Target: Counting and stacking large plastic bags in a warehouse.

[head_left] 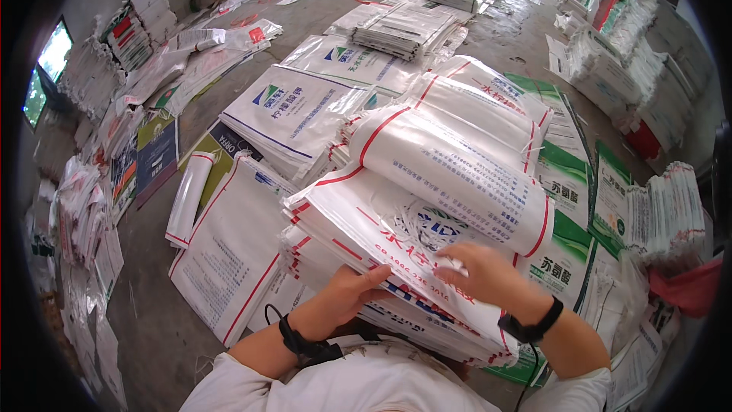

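Note:
In front of me lies a thick stack of flat white woven sacks [347,229] with red stripes and blue and red print. My left hand [347,299] grips the near edge of the upper sacks, its thumb on top and its other fingers hidden beneath. Above the printed face hovers my right hand [488,278], its fingers bent and smeared by motion; whether anything is in them does not show. Loose white threads [418,230] lie on the sack just beyond it. Behind them, a rolled-over white sack [457,175] with a red border arches across the stack.
More white sack stacks [293,111] lie ahead and to the left. Green-and-white sacks [564,252] spread over the floor at right, beside a bundle of folded sacks [671,210] and a red bag [688,288]. Tall sack piles [91,80] line the left wall.

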